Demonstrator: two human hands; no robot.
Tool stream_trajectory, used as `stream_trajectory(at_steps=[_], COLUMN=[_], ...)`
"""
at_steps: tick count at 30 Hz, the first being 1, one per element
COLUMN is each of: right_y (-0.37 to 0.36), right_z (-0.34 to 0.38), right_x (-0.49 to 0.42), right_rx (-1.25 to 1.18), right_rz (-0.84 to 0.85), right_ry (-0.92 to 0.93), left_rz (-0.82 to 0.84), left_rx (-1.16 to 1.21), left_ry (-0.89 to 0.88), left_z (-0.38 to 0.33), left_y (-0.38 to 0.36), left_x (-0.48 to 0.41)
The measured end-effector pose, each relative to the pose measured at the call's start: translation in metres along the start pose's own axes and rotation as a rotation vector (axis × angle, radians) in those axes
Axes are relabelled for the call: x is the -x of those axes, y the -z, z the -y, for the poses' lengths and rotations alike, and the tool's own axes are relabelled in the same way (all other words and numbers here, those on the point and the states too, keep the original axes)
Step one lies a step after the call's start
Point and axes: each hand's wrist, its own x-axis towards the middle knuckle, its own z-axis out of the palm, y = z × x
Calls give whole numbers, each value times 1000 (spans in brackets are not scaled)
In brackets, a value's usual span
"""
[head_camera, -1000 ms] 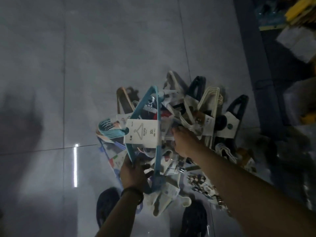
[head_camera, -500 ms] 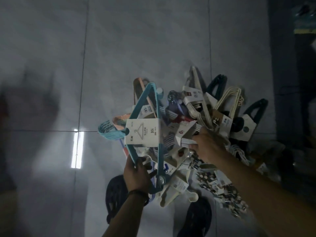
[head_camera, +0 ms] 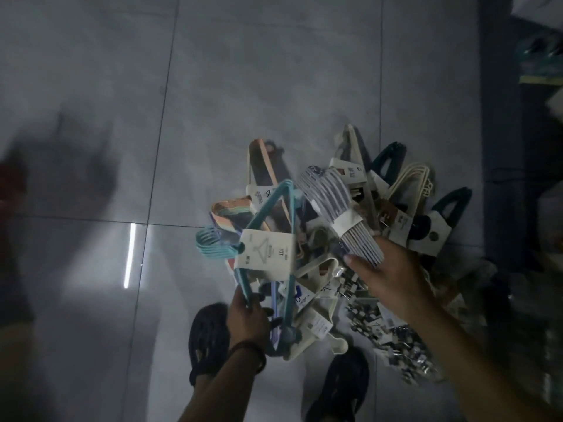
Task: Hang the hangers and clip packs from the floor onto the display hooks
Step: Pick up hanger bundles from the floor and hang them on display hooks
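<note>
My left hand is clenching the teal hanger pack while my right hand is grasping the grey hanger bundle, probably stiff and light, below its band, above the floor.

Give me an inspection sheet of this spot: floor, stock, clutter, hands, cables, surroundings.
Surface: grey tiled floor, glossy.
Job's things: teal hanger pack and grey hanger pack held up; pile of hanger packs and clip packs on the floor.
Clutter: nothing seen.
Hands: left hand grips the teal one; right hand holds the grey one.
Cables: nothing seen.
Surroundings: dark shelving at right; two dark shoes below.
</note>
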Motion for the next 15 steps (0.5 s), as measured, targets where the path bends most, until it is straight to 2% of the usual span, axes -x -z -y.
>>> stream_trajectory(at_steps=[4,6,8,11,12,13,15], right_y=[-11,-18,-26,-36,-39,-42,-49], right_z=[2,2,-1,-1,1,3,8], right_x=[29,38,44,50,52,53,58], right_rx=[-17,15,27,-102,-147,-183,-229], right_rz=[-175,-222,-199,-127,-115,-108,-74], right_ry=[-4,2,-27,-85,-105,-124,-150], left_rz=[93,87,120,351,360,315,116], left_rx=[-5,-238,-467,-529,-525,-517,-532], left_ry=[133,93,112,235,251,203,-36], left_z=[16,22,26,30,31,24,16], left_y=[-5,1,9,23,27,30,35], left_x=[-16,-35,-51,-69,-71,-65,-53])
